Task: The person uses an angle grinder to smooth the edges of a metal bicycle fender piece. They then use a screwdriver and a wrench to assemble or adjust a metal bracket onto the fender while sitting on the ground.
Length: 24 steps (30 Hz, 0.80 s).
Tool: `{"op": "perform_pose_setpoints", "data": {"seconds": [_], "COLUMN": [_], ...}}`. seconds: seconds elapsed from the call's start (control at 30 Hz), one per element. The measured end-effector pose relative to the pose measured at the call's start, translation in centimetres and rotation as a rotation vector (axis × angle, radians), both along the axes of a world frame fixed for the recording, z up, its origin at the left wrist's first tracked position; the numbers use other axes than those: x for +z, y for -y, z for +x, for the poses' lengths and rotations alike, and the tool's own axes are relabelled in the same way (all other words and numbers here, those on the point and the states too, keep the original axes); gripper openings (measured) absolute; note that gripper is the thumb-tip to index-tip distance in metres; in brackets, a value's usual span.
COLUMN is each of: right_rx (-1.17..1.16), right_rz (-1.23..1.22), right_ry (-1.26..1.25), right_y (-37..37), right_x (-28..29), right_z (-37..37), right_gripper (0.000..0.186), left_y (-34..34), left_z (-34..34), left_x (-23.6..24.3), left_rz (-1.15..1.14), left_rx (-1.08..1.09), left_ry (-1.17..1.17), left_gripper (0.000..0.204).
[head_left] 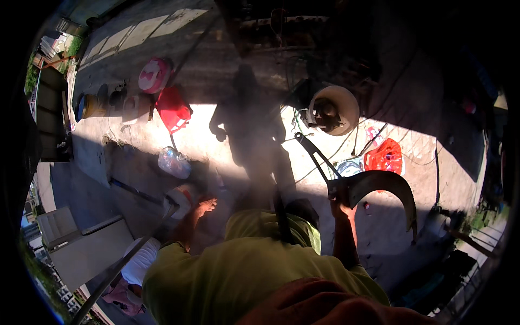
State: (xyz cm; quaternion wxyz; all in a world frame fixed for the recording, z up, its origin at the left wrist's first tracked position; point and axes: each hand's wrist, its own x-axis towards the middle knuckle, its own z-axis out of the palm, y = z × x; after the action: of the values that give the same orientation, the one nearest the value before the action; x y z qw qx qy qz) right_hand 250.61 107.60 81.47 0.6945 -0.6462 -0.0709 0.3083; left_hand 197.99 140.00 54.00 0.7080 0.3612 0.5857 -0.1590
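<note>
My right hand [342,208] is closed round the base of a dark curved metal part [379,180]. A hooked, sickle-shaped sheet bends from it to the right, and a slotted arm reaches up and left. My left hand [206,205] is to the left of my body, in a patch of sun. Its fingers are loosely bent and apart, with nothing visible in them. Close beside that hand stands a whitish container with an orange band [186,196]; my forearm partly covers it.
A pale bucket [352,111] with dark contents stands ahead right, near cables and a red plastic bag [387,157]. Ahead left are a red container [172,111], a pink item [154,75] and a clear bag [174,162]. A person in a white cap [142,257] is at lower left, by a long pole [116,269].
</note>
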Motion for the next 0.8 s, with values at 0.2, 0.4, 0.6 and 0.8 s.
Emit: {"op": "perform_pose_setpoints", "data": {"seconds": [0.2,0.4,0.6,0.8], "right_rx": [-0.012,-0.447,-0.325,-0.179], "right_rz": [-0.205,0.126,-0.023,0.116], "right_ry": [0.364,-0.541,-0.388,-0.334], "right_y": [-3.7,-10.0,-12.3,-16.0], "right_x": [-4.0,0.5,-4.1,-5.2], "right_z": [2.2,8.7,13.2,17.4], "right_gripper": [0.012,0.017,0.023,0.019], "left_y": [-21.2,-23.7,-23.6,-27.8], "left_z": [15.8,25.0,26.9,36.5], "left_x": [13.3,13.9,10.0,14.8], "left_rz": [0.388,1.374,1.036,0.284], "left_rx": [-0.057,-1.304,-1.322,-0.789], "left_ry": [-0.123,0.507,0.425,-0.122], "left_gripper": [0.02,0.012,0.018,0.03]}}
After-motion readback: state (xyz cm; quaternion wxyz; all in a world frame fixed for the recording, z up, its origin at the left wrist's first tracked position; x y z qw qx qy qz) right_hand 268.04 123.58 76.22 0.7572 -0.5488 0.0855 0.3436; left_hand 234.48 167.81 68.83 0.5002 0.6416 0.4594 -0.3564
